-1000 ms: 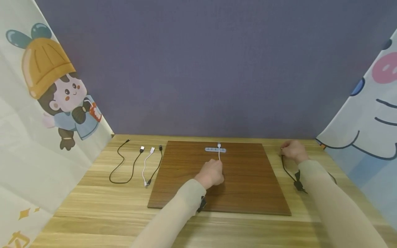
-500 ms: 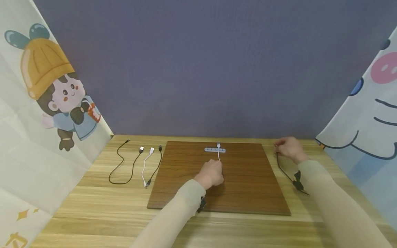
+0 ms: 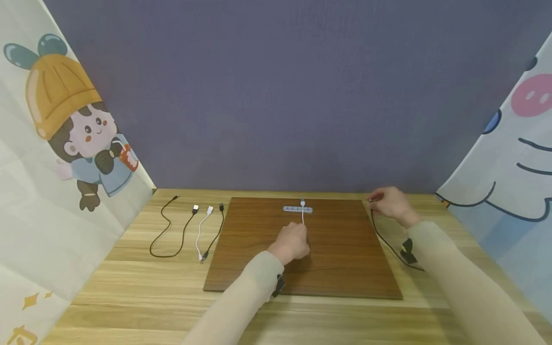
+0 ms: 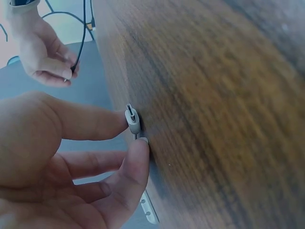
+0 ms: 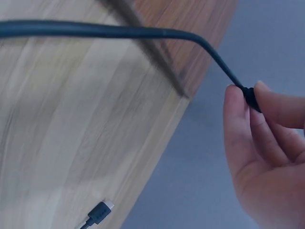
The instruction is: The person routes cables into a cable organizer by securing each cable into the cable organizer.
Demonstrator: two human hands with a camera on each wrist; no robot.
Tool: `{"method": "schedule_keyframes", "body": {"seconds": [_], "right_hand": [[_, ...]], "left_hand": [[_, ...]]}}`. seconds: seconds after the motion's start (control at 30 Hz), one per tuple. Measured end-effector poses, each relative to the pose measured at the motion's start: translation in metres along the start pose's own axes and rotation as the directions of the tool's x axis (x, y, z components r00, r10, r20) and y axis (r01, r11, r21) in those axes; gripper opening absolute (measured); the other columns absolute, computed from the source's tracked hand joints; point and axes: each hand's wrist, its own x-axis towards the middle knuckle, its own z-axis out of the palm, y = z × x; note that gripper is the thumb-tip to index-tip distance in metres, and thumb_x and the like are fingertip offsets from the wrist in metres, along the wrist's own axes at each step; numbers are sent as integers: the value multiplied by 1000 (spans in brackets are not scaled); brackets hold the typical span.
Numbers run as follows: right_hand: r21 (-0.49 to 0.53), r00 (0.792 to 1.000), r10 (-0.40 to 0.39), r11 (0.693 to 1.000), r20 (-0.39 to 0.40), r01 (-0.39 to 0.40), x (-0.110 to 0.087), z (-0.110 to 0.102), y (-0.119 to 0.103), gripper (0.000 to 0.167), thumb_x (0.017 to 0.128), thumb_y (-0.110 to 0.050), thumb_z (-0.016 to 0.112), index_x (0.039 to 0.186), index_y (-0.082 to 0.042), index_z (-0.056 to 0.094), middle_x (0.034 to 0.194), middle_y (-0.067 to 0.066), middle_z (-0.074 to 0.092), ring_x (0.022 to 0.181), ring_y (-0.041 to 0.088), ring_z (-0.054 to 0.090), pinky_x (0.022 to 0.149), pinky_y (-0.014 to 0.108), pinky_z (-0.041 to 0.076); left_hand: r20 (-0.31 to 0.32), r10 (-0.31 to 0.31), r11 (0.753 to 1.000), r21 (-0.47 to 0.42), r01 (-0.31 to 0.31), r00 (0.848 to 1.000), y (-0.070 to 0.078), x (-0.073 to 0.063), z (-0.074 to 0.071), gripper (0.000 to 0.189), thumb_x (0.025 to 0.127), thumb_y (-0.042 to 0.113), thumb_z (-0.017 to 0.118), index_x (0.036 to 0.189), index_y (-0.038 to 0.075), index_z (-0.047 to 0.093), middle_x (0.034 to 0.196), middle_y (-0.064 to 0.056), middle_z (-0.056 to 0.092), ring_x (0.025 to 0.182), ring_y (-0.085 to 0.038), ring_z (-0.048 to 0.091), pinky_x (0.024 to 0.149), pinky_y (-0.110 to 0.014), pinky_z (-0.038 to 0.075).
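Observation:
My left hand is over the brown wooden board and holds a white USB cable. In the left wrist view, thumb and finger pinch it close behind its small metal-tipped connector. The cable's USB plug end lies across a pale-blue cable clip strip near the board's far edge. Beyond the board's far right corner, my right hand pinches a black cable by its black plug. That cable trails down toward the right forearm, which hides part of it.
Left of the board lie a long black cable, a short white cable and a short black cable. Another black connector is on the light wood table. A grey-blue partition stands behind.
My right hand has moved left toward the board's far right corner, drawing the black cable along with it. The left hand and the white cable stay in place.

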Motion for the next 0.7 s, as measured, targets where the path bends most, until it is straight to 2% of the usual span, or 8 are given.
{"method": "schedule_keyframes", "body": {"seconds": [0.33, 0.53, 0.7], "right_hand": [[80, 999, -9, 997, 54, 5, 2, 16, -23, 32, 96, -5, 68, 122, 11, 63, 113, 26, 66, 96, 34, 71, 86, 45, 58], [92, 997, -45, 995, 57, 40, 3, 27, -37, 26, 94, -3, 69, 116, 11, 65, 106, 25, 69, 87, 28, 72, 79, 40, 60], [75, 996, -71, 995, 56, 66, 3, 35, -45, 24, 93, -2, 70, 113, 11, 66, 102, 23, 70, 80, 26, 72, 77, 44, 60]], "left_hand": [[-13, 2, 1000, -28, -3, 1000, -1, -3, -1, 19, 85, 2, 68, 70, 8, 57, 63, -3, 53, 50, -14, 47, 47, -28, 42], [-35, -1, 998, -57, -1, 999, -2, -4, -1, 22, 85, 3, 69, 69, 9, 55, 63, -3, 53, 51, -15, 49, 47, -29, 42], [-59, -8, 995, -96, 2, 998, -3, -6, 0, 24, 87, 5, 70, 68, 8, 56, 63, -4, 54, 50, -16, 50, 46, -29, 43]]}}
